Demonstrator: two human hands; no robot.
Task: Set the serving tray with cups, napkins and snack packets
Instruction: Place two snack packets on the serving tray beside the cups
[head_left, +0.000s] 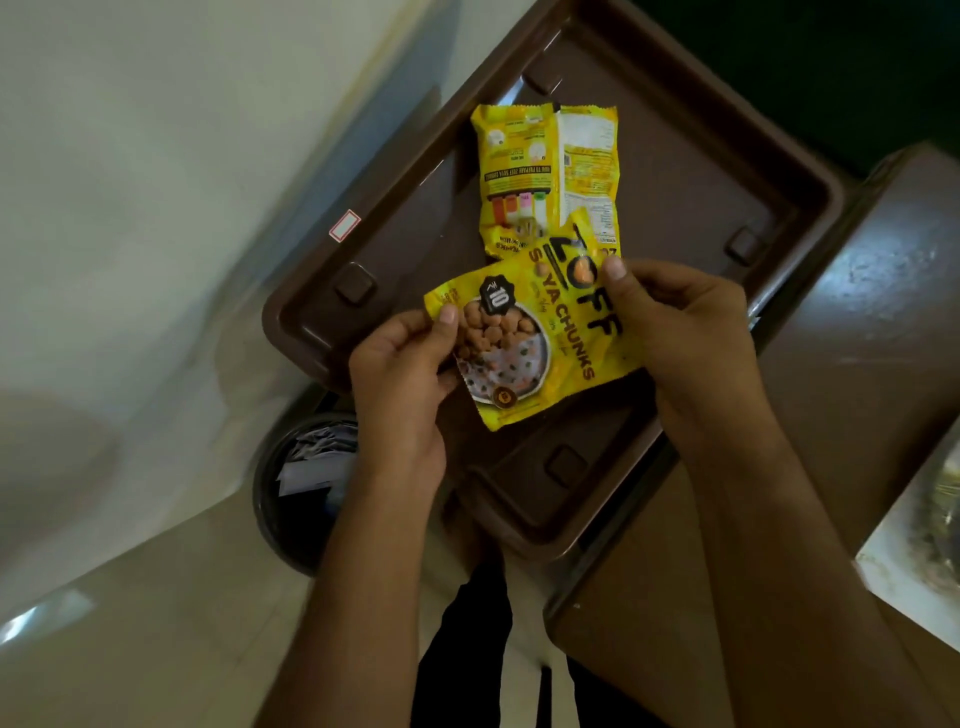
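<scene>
A brown plastic serving tray (717, 171) lies on a brown table, turned diagonally. On it rests a yellow snack packet (545, 176), back side up. A second yellow snack packet (540, 343), printed with soya chunks, is held face up just above the tray's near part. My left hand (402, 384) pinches its left edge between thumb and fingers. My right hand (680, 332) grips its right edge, thumb on top. The held packet's upper corner overlaps the lying one. No cups or napkins are in view.
A dark round bin (296, 488) with paper scraps stands on the floor below the tray's left corner. The brown table (872, 332) extends to the right, with a light-edged object (919, 545) at the far right. A pale wall lies to the left.
</scene>
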